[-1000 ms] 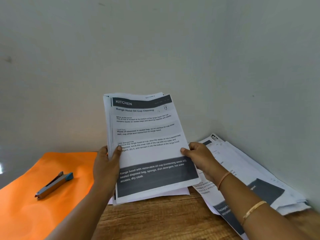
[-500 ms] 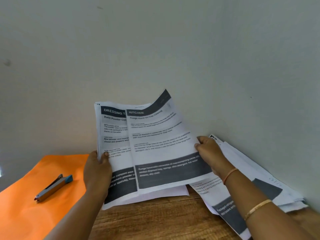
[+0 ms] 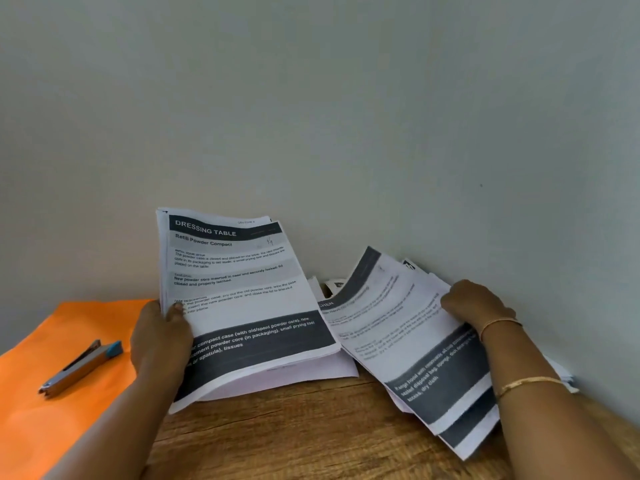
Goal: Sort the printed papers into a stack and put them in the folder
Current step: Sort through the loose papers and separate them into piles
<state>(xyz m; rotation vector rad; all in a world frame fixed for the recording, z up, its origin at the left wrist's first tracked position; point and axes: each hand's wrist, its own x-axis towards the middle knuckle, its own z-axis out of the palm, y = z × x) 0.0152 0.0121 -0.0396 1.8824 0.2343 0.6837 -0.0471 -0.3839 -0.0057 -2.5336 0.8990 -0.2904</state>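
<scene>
My left hand [image 3: 160, 336] grips the left edge of a thick stack of printed papers [image 3: 239, 292], held tilted up off the table; its top page is headed "DRESSING TABLE". My right hand [image 3: 476, 301] holds the "KITCHEN" sheet [image 3: 398, 327] by its right edge, low over a second pile of papers [image 3: 460, 431] spread against the right wall. The orange folder [image 3: 52, 403] lies flat on the table at the left.
A grey stapler [image 3: 81, 368] with a blue end rests on the folder. The wooden table [image 3: 294, 434] meets grey walls behind and to the right, forming a corner. A few loose sheets lie under the held stack.
My right hand has carried the "KITCHEN" sheet off the held stack and down to the right, onto the other pile. The "DRESSING TABLE" page is now on top.
</scene>
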